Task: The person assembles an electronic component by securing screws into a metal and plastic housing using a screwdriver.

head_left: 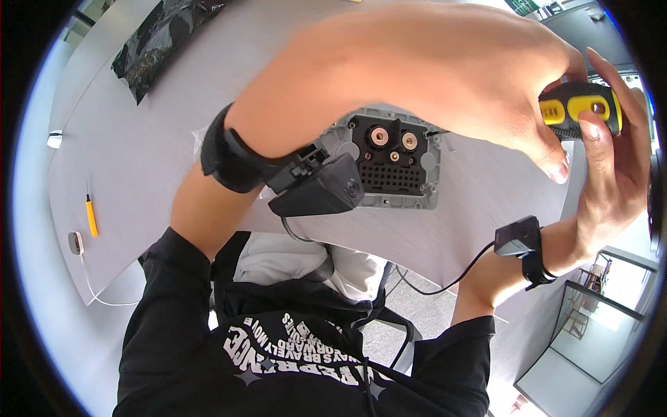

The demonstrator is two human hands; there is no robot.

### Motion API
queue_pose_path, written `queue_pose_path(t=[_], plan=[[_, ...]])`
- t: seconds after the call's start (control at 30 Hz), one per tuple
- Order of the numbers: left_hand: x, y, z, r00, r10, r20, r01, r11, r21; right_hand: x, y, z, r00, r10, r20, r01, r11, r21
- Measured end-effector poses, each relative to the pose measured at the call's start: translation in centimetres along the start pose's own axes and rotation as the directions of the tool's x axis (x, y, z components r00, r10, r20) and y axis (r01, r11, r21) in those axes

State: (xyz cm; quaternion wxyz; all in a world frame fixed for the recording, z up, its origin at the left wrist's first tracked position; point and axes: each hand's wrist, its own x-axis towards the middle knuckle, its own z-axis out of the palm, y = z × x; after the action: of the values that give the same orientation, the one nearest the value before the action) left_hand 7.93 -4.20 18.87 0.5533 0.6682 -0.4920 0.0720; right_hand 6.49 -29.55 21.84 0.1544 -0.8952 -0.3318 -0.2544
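Note:
My left arm reaches across to the right, and my left hand (517,87) grips the left end of a stubby black-and-yellow tool handle (568,109). The handle has a hole near its right end; its exact kind does not show. My right hand (611,167) is at that right end, thumb pressed on it and fingers behind. The tool is held above the table's right side. Under my left forearm lies a grey housing (429,187), partly covered. Its black insert (392,179) carries two round copper-coloured terminals and rows of small holes.
A shiny black plastic bag (156,45) lies at the far left. A thin yellow-handled screwdriver (92,217) and a small white device (76,242) with a cable are on the left. Cabled black cameras (323,187) are strapped to both wrists. The table's near edge runs before my lap.

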Motion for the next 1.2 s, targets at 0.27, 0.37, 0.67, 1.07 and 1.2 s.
queue_pose_path(t=[0.27,0.37,0.67,1.07,1.2], plan=[[2.7,0.1,-3.6,0.834,-0.404,0.376,0.464,0.882,-0.083,1.4,-1.6,0.7,0.985,-0.174,0.009,0.168,0.962,0.213],[2.2,0.0,-3.5,0.814,-0.481,0.325,0.538,0.836,-0.11,1.0,-1.3,0.6,0.985,-0.173,0.002,0.169,0.962,0.213],[3.2,-2.4,-2.9,0.865,-0.183,0.468,0.281,0.948,-0.148,1.1,-1.4,1.0,0.987,-0.163,0.0,0.159,0.961,0.224],[0.3,-6.6,1.0,0.941,0.338,-0.026,-0.337,0.922,-0.192,1.5,-1.5,1.7,0.985,-0.168,-0.033,0.17,0.955,0.244],[1.6,-2.1,-1.9,0.939,-0.153,0.309,0.186,0.979,-0.081,1.4,-1.4,1.1,0.986,-0.166,-0.013,0.164,0.957,0.239]])
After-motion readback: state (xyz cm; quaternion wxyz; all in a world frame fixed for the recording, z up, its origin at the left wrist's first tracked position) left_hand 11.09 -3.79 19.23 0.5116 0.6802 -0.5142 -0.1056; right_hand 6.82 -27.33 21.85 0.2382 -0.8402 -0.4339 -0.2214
